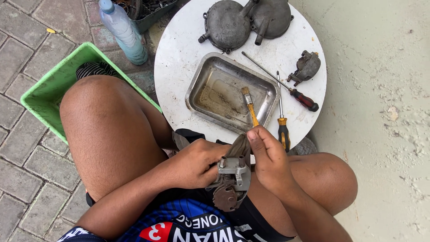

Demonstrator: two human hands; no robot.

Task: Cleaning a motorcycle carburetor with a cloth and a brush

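While the person sits with bare knees apart, the left hand (195,163) is closed around a small grey metal engine part (230,181), gripping it from its left side above the lap, just off the near edge of the desk (179,58). The right hand (268,163) wraps around the handle of a yellow-handled brush (250,107), thumb pointing up; the brush reaches over the near edge of the desk, and its bristles lie inside a rectangular steel tray (264,85). That tray sits at the middle of the round white desk, with brownish residue on its floor. Just beside the tray, toward the right edge, lie a screwdriver with a yellow and black handle (282,127) and a longer one with a red and black handle (295,94), their shafts crossing. Near the right edge rests a small grey carburettor-like casting (307,67). At the far edge lie two round grey metal covers (246,20), touching each other. On the paving left of the desk stand a clear plastic bottle (123,31) and a green plastic crate (58,85).
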